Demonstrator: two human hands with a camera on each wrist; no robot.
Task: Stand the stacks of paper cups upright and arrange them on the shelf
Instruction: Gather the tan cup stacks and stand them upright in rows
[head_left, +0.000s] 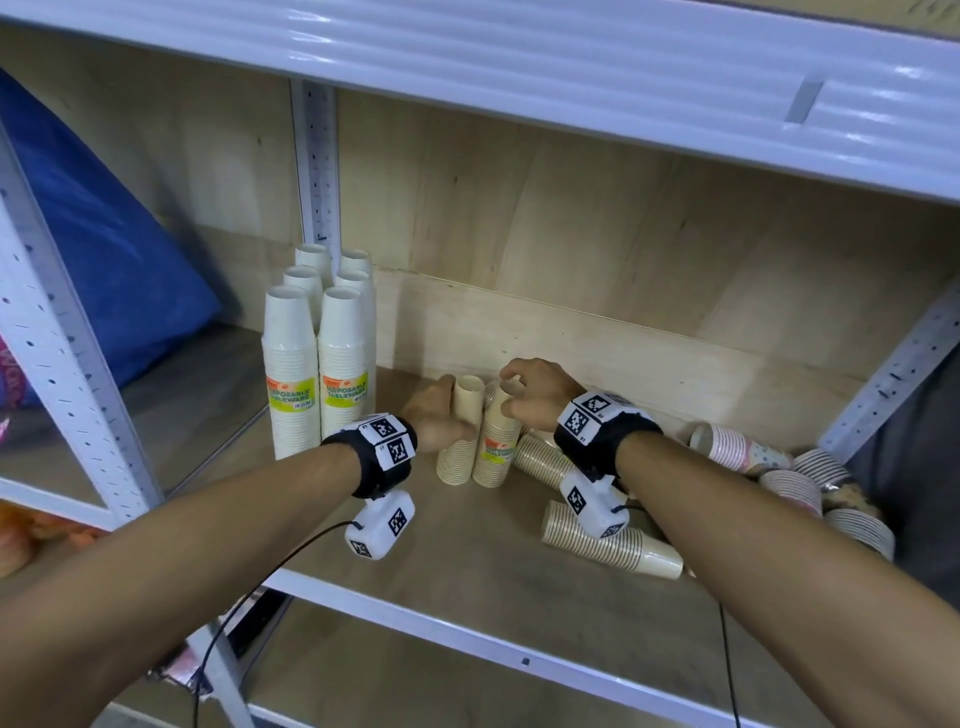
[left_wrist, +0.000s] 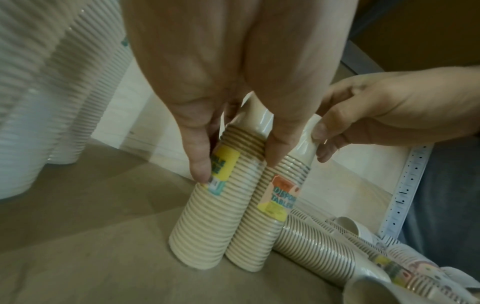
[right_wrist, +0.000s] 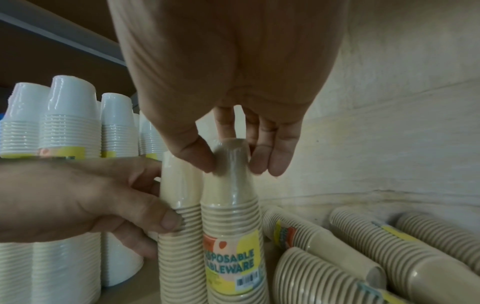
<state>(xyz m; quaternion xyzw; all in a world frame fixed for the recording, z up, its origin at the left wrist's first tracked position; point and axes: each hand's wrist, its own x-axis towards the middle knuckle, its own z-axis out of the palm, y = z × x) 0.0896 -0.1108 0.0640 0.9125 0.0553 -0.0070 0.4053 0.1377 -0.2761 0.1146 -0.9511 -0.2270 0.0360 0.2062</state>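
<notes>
Left hand grips one upright beige cup stack; right hand pinches the top of the adjacent stack, label legible only in the right wrist view. Head view alone shows six white stacks on the shelf

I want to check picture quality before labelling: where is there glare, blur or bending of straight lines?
Head view: glare streaks on the white shelf beam, and its straight edges bow. Left wrist view: the white cup stacks at left are smeared and soft. Right wrist view: dim, the left hand is blurred, and the film on the beige stack glints.
</notes>
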